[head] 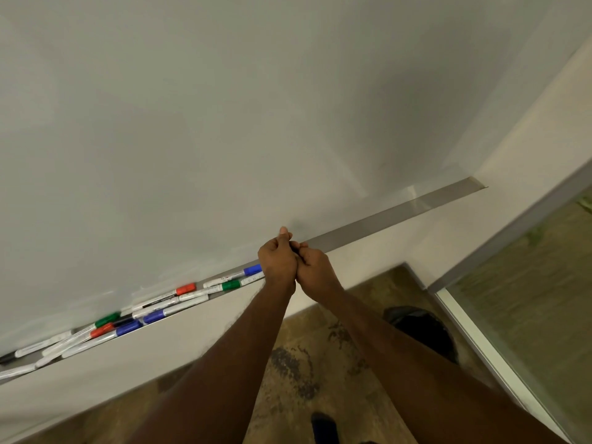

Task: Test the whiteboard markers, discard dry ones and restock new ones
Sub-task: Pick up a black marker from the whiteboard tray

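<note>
The left hand (277, 258) and right hand (315, 266) press together, fingers curled closed around something small between them; what it is I cannot tell, possibly a marker being capped or uncapped. They sit just over the tray (400, 213) below the whiteboard (224, 123). The markers (160, 304) lie lengthwise along the tray, stretching away to the left, nearer the left hand.

Two bare forearms reach forward and upward from the bottom of the view, converging at the centre. The left hand (277, 256) is curled into a loose fist, thumb tip raised on top. The right hand (315, 267) is also curled, its fingers pressed against the left hand. Both grips are closed, knuckles touching; whatever they pinch is hidden.
</note>
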